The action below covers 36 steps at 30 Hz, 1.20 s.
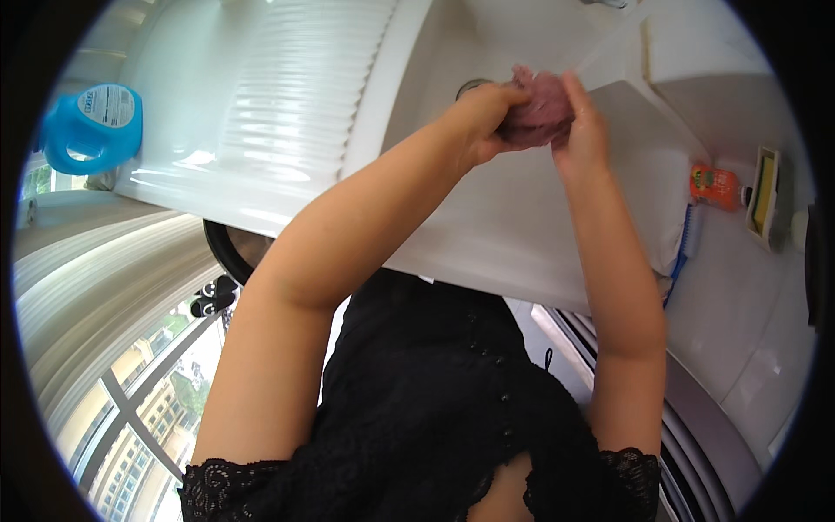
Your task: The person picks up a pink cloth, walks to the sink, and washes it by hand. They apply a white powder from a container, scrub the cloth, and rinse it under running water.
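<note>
A bunched-up dusty-pink cloth [541, 111] is squeezed between my two hands above the basin of a white sink [513, 204]. My left hand [494, 117] grips it from the left, with the thumb lying over its top. On the other side my right hand [584, 126] holds it, fingers pointing up along its edge. Part of a round drain [472, 87] shows just beyond my left hand. The cloth hides some of the fingers of both hands.
Left of the basin is a ribbed white washboard [296, 96]. A blue jug [100, 129] stands at the far left. Along the right lie an orange bottle [715, 186], a soap dish [765, 196] and a blue brush [691, 233]. Curtains [96, 287] and a window are at lower left.
</note>
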Motion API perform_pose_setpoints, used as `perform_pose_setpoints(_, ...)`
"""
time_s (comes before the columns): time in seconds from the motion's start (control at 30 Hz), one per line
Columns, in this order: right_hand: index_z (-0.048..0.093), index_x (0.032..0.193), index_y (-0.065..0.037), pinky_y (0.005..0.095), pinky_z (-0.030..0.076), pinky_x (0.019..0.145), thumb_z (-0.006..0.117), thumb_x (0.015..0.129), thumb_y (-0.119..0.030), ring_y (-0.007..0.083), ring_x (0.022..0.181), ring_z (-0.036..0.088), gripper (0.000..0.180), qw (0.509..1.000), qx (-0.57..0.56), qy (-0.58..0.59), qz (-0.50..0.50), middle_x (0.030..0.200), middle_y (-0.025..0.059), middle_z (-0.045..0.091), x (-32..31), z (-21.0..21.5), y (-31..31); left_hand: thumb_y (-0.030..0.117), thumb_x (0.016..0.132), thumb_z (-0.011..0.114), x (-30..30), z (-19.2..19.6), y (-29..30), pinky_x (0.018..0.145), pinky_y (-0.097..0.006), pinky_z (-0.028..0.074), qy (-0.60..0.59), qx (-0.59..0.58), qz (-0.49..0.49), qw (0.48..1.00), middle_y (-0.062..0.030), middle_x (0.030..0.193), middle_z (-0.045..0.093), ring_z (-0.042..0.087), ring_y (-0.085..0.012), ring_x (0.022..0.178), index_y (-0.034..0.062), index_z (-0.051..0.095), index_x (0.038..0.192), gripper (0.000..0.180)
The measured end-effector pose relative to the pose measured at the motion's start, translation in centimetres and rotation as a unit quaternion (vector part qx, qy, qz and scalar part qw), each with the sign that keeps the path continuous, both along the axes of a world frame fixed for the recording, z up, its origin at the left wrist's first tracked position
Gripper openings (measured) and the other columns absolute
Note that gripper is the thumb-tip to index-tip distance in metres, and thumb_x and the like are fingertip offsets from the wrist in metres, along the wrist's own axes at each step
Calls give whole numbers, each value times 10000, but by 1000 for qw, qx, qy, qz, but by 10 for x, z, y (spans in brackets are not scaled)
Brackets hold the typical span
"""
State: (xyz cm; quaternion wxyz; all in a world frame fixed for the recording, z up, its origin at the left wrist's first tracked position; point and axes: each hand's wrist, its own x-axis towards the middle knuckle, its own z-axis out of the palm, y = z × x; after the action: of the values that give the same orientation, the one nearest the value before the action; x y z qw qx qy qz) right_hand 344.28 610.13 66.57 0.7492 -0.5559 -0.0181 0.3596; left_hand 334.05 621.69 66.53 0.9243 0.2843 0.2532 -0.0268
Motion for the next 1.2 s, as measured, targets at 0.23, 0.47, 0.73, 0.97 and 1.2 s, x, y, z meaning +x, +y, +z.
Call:
perform_pose_setpoints(0.23,603,1036,-171,422,476,813,500,891,-463,212,939,587,342,983,-129,130,-17,1083,31,610,12,-4,-5,-48,737,519,18,4,2,773,-351,521,11,114,47,992,-135,1059,584,608,-237,918,-35,536,1121,384)
perform_pose_setpoints(0.47,599,995,-123,393,495,682,587,874,-316,210,829,604,228,997,-70,11,35,961,52,622,20,-11,-4,234,851,546,32,-1,-4,895,-456,436,46,48,85,994,-106,1113,580,570,-242,1013,74,535,1208,392)
perform_pose_setpoints(0.73,624,975,-4,393,468,870,660,834,-340,320,1064,530,366,828,-231,-509,-55,1220,217,512,0,-14,-1,561,964,365,62,-12,-33,870,-421,460,-15,-77,86,993,-34,1032,602,558,-203,986,137,524,1190,506)
perform_pose_setpoints(0.97,591,816,-9,414,469,750,578,899,-333,328,877,593,335,878,-252,-404,-53,836,153,643,-7,-16,0,402,1013,335,64,-34,-49,759,-353,502,60,-51,156,985,-64,943,606,587,-213,847,75,547,1032,390)
perform_pose_setpoints(1.2,568,790,-2,425,466,661,524,900,-307,355,725,603,327,857,-293,-423,-35,741,167,635,-5,-23,0,369,979,412,52,-11,-54,645,-393,506,112,11,162,980,-73,877,610,595,-242,779,71,561,1002,334)
